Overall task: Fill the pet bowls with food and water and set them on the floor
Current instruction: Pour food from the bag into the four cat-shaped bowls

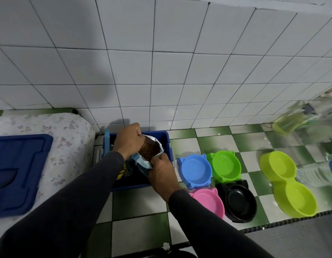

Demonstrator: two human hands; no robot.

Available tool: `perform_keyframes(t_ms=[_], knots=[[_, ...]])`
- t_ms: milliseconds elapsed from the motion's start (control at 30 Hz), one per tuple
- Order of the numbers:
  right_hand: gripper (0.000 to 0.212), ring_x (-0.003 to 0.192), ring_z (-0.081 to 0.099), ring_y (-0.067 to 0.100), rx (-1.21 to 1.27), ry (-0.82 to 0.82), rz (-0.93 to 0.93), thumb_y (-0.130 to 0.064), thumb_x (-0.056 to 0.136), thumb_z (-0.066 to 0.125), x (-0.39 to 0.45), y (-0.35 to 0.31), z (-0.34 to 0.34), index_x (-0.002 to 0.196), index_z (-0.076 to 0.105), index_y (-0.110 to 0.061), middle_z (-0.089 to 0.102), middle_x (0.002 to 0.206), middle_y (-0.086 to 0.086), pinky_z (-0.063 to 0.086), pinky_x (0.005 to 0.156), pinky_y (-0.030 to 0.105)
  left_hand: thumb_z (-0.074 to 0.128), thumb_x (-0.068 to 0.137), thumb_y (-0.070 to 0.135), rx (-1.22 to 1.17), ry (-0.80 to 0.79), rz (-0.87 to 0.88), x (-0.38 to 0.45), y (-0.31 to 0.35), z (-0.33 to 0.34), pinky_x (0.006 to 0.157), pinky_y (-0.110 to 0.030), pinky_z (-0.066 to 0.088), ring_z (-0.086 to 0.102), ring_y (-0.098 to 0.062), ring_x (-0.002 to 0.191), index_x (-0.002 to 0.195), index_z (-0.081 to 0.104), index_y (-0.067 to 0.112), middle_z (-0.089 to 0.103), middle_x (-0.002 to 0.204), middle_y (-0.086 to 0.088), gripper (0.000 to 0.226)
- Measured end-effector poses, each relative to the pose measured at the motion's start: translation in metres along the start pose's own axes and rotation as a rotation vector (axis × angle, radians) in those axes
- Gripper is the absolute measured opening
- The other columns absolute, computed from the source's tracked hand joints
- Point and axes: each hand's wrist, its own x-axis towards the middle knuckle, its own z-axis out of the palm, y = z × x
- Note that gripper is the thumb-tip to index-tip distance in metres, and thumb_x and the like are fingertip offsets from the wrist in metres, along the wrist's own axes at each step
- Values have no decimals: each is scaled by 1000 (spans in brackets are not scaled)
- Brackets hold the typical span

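The blue crate [167, 144] stands on the tiled floor. Over it both hands pinch the open food bag [142, 159]: left hand [129, 140] at its far edge, right hand [161, 174] at its near edge. Its print is unreadable. Beside the crate lie empty bowls: lime double bowl [288, 185], black [237, 202], green [225, 166], blue [196, 170], pink [210, 202].

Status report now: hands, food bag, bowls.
Left hand and right hand both grip the open food bag over the blue bin. Kibble visible inside. Blue bowl and neighbours empty on floor. Nothing blocking.
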Motion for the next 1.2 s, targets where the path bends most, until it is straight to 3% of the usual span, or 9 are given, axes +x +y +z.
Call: perform_keyframes(t_ms=[200,367,533,667,733,833,1000,1100,1200], knots=[[21,92,61,26,-26,20,-6,-11,90,70,-6,1,-1,109,66,-5,57,114,12,57,84,38,64,89,2,57,-21,73,5,4,-1,81,-39,55,60,-20,93,98,67,19,63,103,1,20],[37,85,59,8,252,97,215,-12,86,74,-7,-3,-9,104,45,-24,59,94,-8,48,64,14,68,92,5,85,-18,61,15,6,-4,69,-28,51,67,-17,81,72,69,24,66,79,8,27],[13,75,56,9,125,21,364,-19,88,73,8,-3,-18,100,70,-14,68,92,1,38,56,9,65,91,-3,-12,81,-42,8,-1,-4,64,-26,54,65,-12,75,75,71,20,68,77,4,29],[15,88,62,17,127,-4,370,-18,91,69,10,-5,-23,105,68,-13,64,100,5,48,71,19,63,93,-2,-75,147,-19,2,-2,-3,73,-31,58,67,-18,84,86,76,12,71,90,-3,20],[6,84,63,15,173,3,386,-12,90,67,11,-8,-28,96,65,-15,64,93,2,46,65,11,66,94,2,-157,160,-18,0,-3,-5,73,-23,56,68,-13,86,89,77,14,72,92,0,18],[22,61,51,1,294,74,418,-2,87,62,11,-12,-39,75,56,-19,56,69,-7,31,40,3,69,95,9,-425,192,-100,-6,-5,-11,72,-10,54,70,1,84,90,79,26,75,90,15,20],[29,61,51,4,388,151,381,0,86,62,15,-20,-61,66,54,-20,63,71,-1,31,42,7,51,103,5,-990,167,-369,-20,-26,-20,87,-37,60,76,-21,99,111,73,15,79,106,-4,25],[29,63,54,7,432,170,314,-1,85,68,19,-22,-73,66,55,-20,64,73,-2,33,43,8,40,103,-5,-1001,88,-402,-36,-35,-12,84,-34,62,76,-21,95,106,69,10,79,96,-5,33],[29,61,51,3,448,163,236,0,83,69,20,-28,-85,66,58,-19,59,67,-8,35,45,7,45,97,-14,-939,28,-242,-52,-33,-7,65,-27,60,74,-23,86,84,75,13,76,81,-2,42]])
